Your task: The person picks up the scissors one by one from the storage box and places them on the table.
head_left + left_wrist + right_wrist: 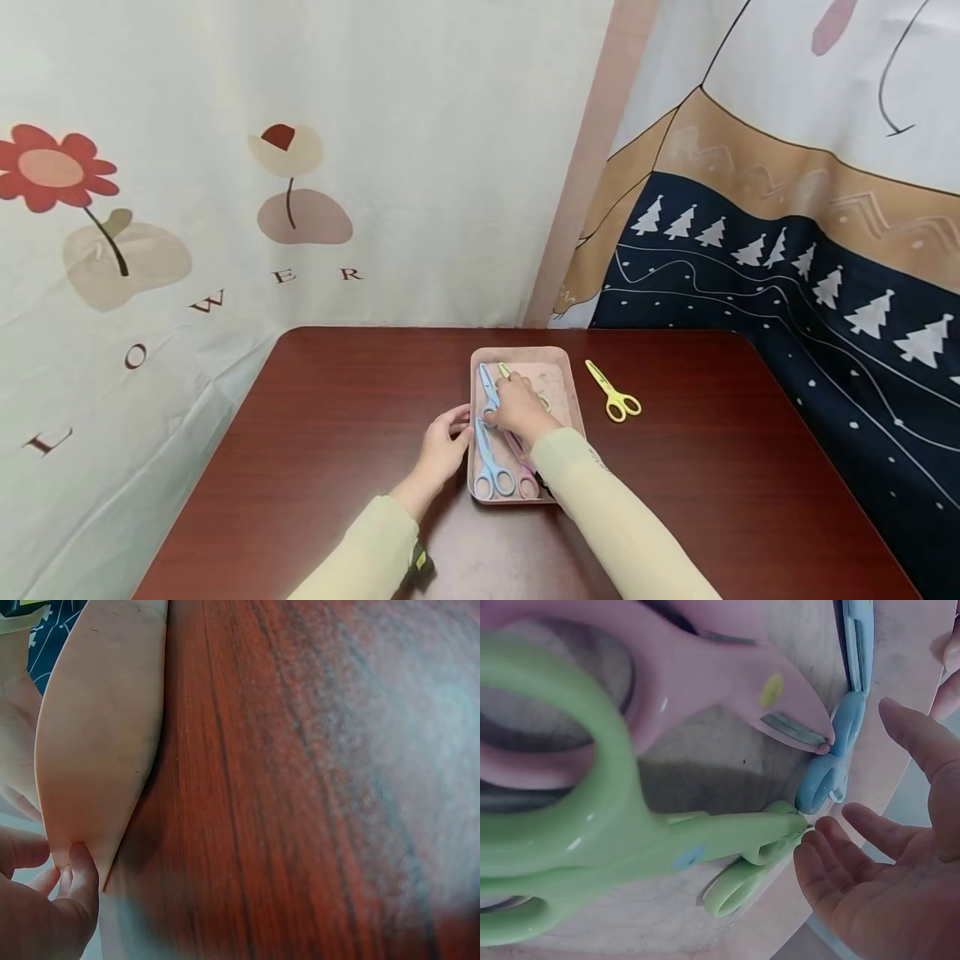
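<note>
A pink tray (557, 375) holds several scissors. Two blue scissors (484, 457) lie along its left side, one above the other. Pink scissors (528, 482) lie beside the lower blue pair, partly under my right forearm. My right hand (521, 408) reaches into the tray over yellow-green scissors (545, 403), which it partly hides. In the right wrist view, its thumb and fingers are spread near the tip of green scissors (682, 844) and a blue handle (817, 784), pinching nothing visible. My left hand (442, 446) touches the tray's left outer wall (101, 727) with its fingertips.
Yellow scissors (613, 392) lie on the brown table (360, 392), right of the tray. Behind the table hang a pale flower-print curtain (420, 167) and a navy and tan patterned cloth (720, 275). A dark item (422, 567) sits by the left sleeve.
</note>
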Available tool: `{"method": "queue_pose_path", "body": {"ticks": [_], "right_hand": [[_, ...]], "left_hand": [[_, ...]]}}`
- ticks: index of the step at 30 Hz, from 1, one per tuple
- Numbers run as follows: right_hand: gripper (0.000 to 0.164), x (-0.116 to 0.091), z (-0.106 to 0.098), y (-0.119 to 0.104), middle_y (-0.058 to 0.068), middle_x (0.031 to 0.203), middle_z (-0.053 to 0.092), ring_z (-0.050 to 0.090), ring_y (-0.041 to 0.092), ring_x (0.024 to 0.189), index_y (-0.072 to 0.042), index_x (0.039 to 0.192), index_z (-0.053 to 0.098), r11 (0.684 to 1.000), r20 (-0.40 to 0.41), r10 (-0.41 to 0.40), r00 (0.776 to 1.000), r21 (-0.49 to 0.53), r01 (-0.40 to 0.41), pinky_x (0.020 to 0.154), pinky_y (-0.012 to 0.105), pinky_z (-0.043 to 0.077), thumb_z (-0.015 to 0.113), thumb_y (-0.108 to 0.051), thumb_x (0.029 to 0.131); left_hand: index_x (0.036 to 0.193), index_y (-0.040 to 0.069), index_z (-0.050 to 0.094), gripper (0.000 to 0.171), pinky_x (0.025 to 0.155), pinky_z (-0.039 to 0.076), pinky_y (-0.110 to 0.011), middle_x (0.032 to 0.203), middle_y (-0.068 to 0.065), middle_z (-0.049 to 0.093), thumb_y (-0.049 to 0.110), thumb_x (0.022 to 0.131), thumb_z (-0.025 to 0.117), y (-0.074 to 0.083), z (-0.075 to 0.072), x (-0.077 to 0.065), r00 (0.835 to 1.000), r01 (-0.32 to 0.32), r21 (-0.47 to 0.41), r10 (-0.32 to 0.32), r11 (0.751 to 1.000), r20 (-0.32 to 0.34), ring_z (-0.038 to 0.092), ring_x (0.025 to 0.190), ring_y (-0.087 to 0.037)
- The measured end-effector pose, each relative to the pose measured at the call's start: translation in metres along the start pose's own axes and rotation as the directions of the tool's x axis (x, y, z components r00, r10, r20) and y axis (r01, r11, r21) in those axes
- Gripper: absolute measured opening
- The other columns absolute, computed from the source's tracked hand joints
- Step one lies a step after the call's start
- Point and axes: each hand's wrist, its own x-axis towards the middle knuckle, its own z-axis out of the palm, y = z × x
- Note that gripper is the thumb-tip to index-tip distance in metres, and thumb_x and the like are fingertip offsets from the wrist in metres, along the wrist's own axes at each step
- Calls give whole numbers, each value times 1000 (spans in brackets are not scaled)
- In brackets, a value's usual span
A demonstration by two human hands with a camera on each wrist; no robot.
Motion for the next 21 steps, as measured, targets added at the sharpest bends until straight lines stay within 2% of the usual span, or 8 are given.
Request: {"method": "queue_pose_path", "body": {"ticks": [8, 21], "right_hand": [[64, -2, -1, -7, 20, 130, 49, 48, 32, 115, 3, 124, 55, 1000, 27, 15, 1000, -18, -14, 96, 46, 45, 79, -31, 75], [50, -5, -2, -13, 19, 116, 55, 52, 29, 103, 5, 107, 63, 999, 20, -4, 1000, -39, 5, 88, 42, 49, 80, -28, 73]], "left_hand": [[125, -2, 57, 37, 87, 53, -36, 115, -18, 63, -3, 88, 58, -1, 0, 1, 1000, -6, -7, 6, 1000, 0, 64, 102, -29], [125, -1, 57, 37, 88, 52, -36, 115, -17, 64, -2, 88, 58, -2, 1, 1, 1000, 6, -6, -6, 1000, 3, 64, 101, -27]]}}
